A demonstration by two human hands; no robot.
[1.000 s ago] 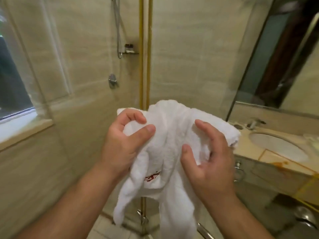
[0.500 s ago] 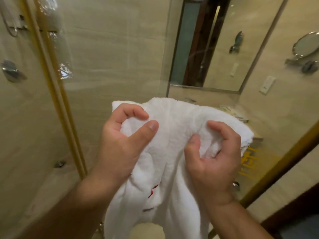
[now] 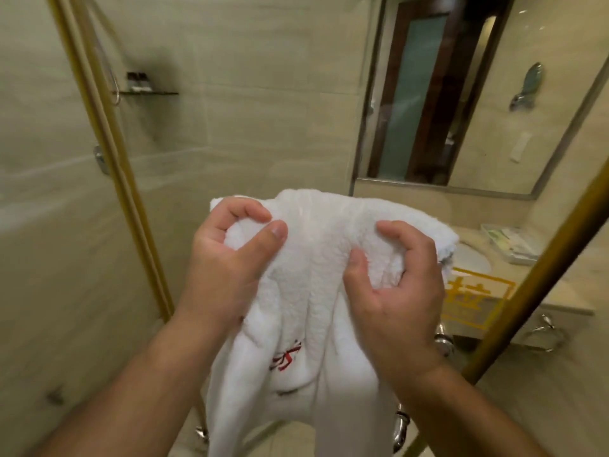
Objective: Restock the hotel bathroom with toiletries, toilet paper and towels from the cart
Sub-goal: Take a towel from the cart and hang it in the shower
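A white towel (image 3: 309, 285) with a red embroidered mark hangs bunched in front of me at chest height. My left hand (image 3: 227, 262) grips its upper left part, with the thumb and curled fingers pinching a fold. On the upper right part my right hand (image 3: 392, 291) holds another fold, thumb and fingers curled into the cloth. The towel's lower end drops out of view between my forearms.
A glass shower screen with gold frames (image 3: 112, 159) stands ahead. Small bottles sit on a shower shelf (image 3: 145, 91). At the right are a mirror (image 3: 454, 94), a basin counter (image 3: 540, 291) with a toiletry tray (image 3: 507, 242), and a chrome door handle (image 3: 441, 341).
The view has swung right and then slightly back left. My right hand's fingers have closed into the towel. The left hand keeps its grip.
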